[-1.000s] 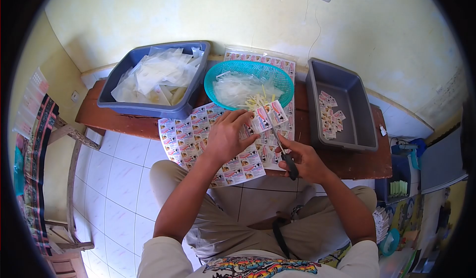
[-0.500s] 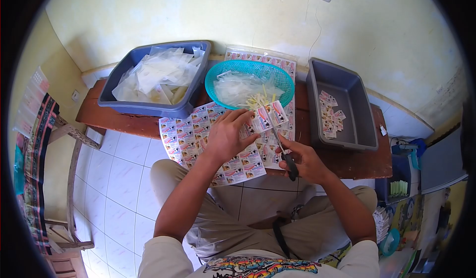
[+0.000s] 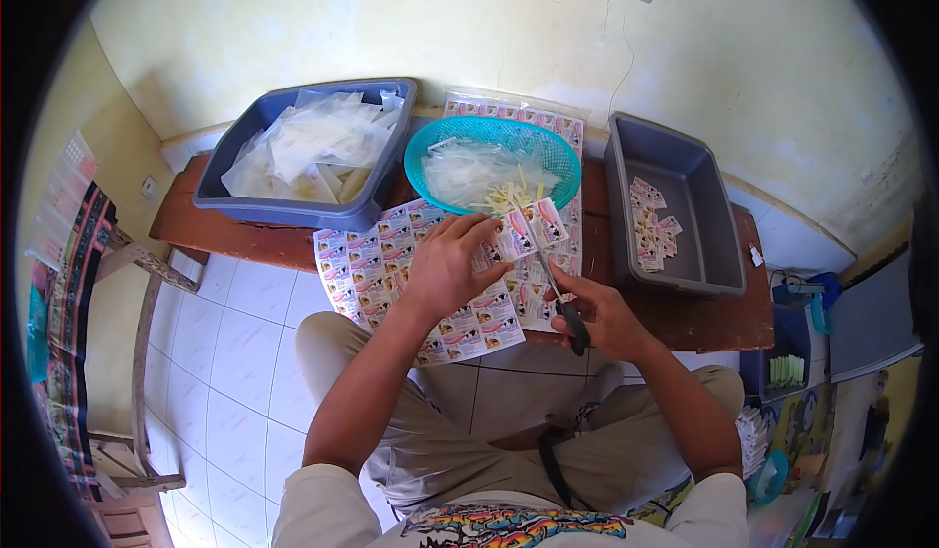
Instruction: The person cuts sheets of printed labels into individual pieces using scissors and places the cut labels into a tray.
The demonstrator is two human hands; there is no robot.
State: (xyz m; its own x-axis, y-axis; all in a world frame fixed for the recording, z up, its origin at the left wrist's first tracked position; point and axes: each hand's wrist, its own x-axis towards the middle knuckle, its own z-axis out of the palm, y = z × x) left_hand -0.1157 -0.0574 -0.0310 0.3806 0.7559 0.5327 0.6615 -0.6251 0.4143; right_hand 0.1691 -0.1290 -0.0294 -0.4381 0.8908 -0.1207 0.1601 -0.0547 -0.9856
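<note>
Between its fingers and thumb, my left hand [image 3: 452,263] grips a strip of printed labels [image 3: 515,239] just in front of the teal basket. Black-handled scissors [image 3: 574,327] are in my right hand [image 3: 604,318], their blades reaching up across the strip between two labels. Below my left hand lies a larger sheet of printed labels [image 3: 367,271], overhanging the front edge of the bench. The teal basket [image 3: 421,130] holds clear plastic pieces and thin yellowish paper trimmings [image 3: 511,196].
A grey tub [image 3: 217,206] of clear plastic bags stands at the left of the brown wooden bench [image 3: 738,331]. Cut labels [image 3: 653,223] lie in another grey tub [image 3: 706,272] at the right. More label sheets [image 3: 572,130] extend behind the basket, towards the wall.
Almost nothing differs. Both hands, the strip and the scissors stay in the same place.
</note>
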